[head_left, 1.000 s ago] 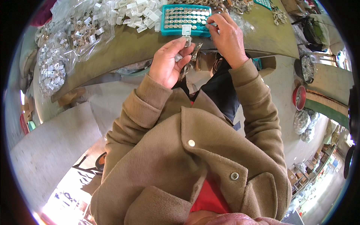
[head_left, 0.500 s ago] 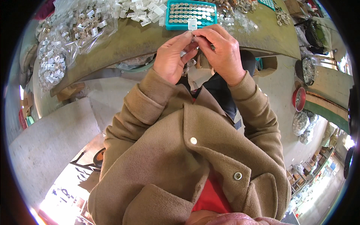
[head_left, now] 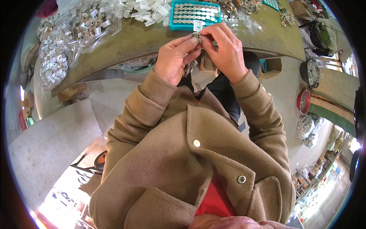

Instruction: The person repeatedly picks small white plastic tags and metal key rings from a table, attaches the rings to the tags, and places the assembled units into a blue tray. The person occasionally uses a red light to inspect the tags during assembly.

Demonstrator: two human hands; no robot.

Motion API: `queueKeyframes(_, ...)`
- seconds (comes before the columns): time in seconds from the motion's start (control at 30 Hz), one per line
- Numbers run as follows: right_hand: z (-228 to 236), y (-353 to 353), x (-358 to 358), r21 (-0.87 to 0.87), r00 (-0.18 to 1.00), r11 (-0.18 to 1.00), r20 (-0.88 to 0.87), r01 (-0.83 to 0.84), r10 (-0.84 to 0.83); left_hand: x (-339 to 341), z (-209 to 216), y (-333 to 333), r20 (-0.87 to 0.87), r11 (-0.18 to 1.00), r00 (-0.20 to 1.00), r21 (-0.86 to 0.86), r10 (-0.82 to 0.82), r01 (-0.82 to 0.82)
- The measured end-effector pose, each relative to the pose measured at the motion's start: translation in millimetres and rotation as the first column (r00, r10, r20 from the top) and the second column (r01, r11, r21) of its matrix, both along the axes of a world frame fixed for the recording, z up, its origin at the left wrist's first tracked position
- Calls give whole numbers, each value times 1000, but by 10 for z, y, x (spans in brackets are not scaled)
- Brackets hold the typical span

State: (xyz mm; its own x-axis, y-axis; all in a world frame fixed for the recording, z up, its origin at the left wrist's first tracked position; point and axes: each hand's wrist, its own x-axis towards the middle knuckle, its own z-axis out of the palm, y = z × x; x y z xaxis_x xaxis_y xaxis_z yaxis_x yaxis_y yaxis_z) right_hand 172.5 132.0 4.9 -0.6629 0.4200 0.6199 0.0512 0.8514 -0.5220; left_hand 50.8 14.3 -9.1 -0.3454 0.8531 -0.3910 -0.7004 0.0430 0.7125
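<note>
My left hand [head_left: 172, 60] and my right hand [head_left: 227, 49] meet at the table's near edge, just in front of a teal tray [head_left: 171, 27]. Between their fingertips is a small white plastic piece [head_left: 198, 25] with a slot, standing up above the fingers. A small metallic part [head_left: 196, 35] shows under it, pinched by my left thumb and forefinger. My right thumb and forefinger close on its right side. How the two parts join is too small to tell. Rows of round silvery discs [head_left: 189, 12] fill the tray.
White plastic pieces [head_left: 157, 8] lie heaped left of the tray. Farther left sit clear bags [head_left: 89, 28] of similar pieces with metal parts. Clear plastic bits [head_left: 248, 25] lie right of the tray on the olive table [head_left: 133, 42]. A red bowl [head_left: 304, 101] stands off to the right.
The white piece has moved slightly up and right, and its slot shows larger. My fingers have shifted, so the metallic part under it is now visible.
</note>
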Motion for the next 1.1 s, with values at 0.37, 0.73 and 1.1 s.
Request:
queueKeyframes(0.37,31,-17,43,-58,997,995,-20,-79,78,42,-22,12,-87,999,995,1,51,-51)
queueKeyframes(0.73,-50,-172,-84,-324,995,946,-88,7,-38,60,17,-1,-113,998,994,-63,10,-18)
queueKeyframes(1.1,-106,-45,-72,57,995,998,-94,-14,20,60,22,-34,-128,1000,992,-19,0,-3)
